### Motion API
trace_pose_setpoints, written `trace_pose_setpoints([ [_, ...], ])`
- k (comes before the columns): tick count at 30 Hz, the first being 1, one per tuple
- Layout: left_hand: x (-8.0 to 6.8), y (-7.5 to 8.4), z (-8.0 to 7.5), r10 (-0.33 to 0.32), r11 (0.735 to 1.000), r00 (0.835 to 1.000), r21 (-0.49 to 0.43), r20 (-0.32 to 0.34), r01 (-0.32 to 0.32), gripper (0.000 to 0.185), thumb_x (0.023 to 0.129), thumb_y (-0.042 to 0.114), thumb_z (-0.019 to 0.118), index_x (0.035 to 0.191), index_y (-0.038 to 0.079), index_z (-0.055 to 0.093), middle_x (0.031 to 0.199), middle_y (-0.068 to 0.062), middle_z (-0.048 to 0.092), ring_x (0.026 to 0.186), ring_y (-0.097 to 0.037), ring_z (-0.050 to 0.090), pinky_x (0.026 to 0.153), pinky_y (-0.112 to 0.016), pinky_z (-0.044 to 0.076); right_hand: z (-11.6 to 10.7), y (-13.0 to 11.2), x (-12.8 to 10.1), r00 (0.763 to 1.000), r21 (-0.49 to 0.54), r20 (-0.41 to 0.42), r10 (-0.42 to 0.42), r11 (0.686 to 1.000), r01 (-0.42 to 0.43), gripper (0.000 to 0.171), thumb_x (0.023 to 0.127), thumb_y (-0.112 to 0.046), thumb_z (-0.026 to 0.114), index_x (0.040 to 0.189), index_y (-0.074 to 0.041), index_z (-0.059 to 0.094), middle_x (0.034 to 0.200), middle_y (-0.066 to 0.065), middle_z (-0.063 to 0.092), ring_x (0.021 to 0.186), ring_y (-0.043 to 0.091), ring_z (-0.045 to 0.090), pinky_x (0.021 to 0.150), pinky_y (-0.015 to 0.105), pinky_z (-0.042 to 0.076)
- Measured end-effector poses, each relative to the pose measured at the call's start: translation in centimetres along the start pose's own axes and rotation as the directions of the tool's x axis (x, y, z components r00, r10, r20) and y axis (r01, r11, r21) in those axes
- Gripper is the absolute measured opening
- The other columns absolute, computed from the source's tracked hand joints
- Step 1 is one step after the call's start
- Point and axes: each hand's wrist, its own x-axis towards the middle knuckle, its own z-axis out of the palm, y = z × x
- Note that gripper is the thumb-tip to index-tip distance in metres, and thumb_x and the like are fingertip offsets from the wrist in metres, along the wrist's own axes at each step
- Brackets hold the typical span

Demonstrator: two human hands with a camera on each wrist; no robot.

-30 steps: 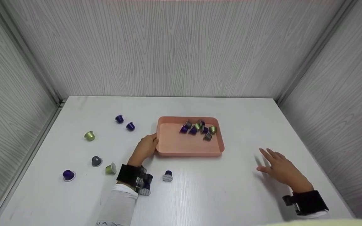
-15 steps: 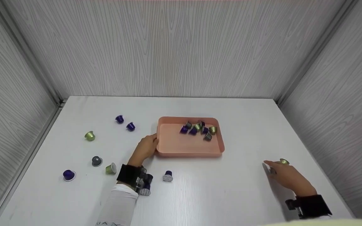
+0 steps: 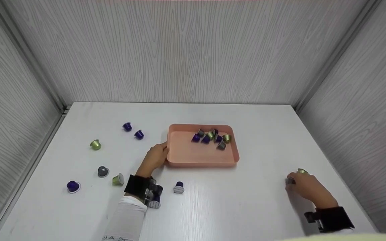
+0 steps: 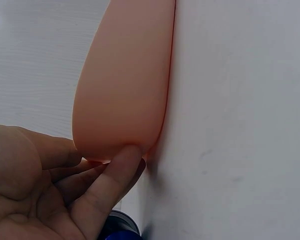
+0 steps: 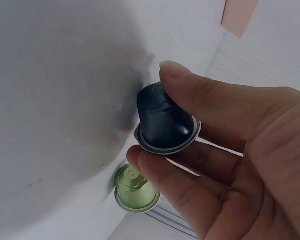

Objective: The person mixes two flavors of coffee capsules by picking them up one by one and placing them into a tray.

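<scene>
My right hand is low at the table's right front and pinches a dark grey capsule between thumb and fingers. That capsule is only just visible at the fingertips in the head view. A green capsule stands on the table just beyond this hand, also visible in the wrist view. My left hand holds the front left corner of the pink tray; its thumb presses the tray's outer wall. Several purple, green and grey capsules lie at the back of the tray.
Loose capsules lie on the white table: purple ones, green ones, a grey one. Another purple capsule sits by my left wrist. Grey panel walls enclose three sides.
My right hand drew back toward the right front, dropped to the table and curled onto the dark grey capsule beside the green one. The left hand and tray stayed still.
</scene>
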Motion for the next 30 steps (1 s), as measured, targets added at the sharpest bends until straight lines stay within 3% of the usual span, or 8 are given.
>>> trace_pose_setpoints([
  [17,0.2,-0.1,0.3,-0.005,1.0,1.0,-0.006,-0.005,0.005,0.04,0.104,0.013,0.044,0.142,0.002,0.05,0.113,-0.017,0.063,0.095,-0.031,0.056,0.087,-0.047,0.044,-1.8,-1.4,1.2,0.996,0.031,-0.077,-0.052,0.998,0.054,0.037,0.09,-0.016,0.07,0.116,0.009,0.062,0.104,0.02,0.068,0.1,0.044,0.061,0.084,0.054,0.047],
  [22,0.2,-0.1,0.2,-0.002,1.0,1.0,0.003,-0.007,0.002,0.04,0.104,0.013,0.045,0.142,0.002,0.049,0.116,-0.018,0.063,0.096,-0.031,0.056,0.091,-0.049,0.044,-2.6,-2.1,2.1,0.991,0.029,-0.107,-0.075,0.996,0.078,0.033,0.09,-0.015,0.07,0.113,0.007,0.064,0.097,0.013,0.069,0.094,0.038,0.063,0.081,0.052,0.049],
  [30,0.0,-0.1,0.1,0.02,1.0,1.0,0.004,-0.004,-0.02,0.04,0.103,0.012,0.045,0.142,0.0,0.049,0.114,-0.018,0.063,0.095,-0.031,0.056,0.09,-0.048,0.044,-3.5,-2.9,3.7,0.981,0.05,-0.157,-0.117,0.991,0.126,0.011,0.09,-0.016,0.071,0.094,-0.007,0.065,0.084,-0.003,0.066,0.078,0.021,0.061,0.072,0.045,0.048],
])
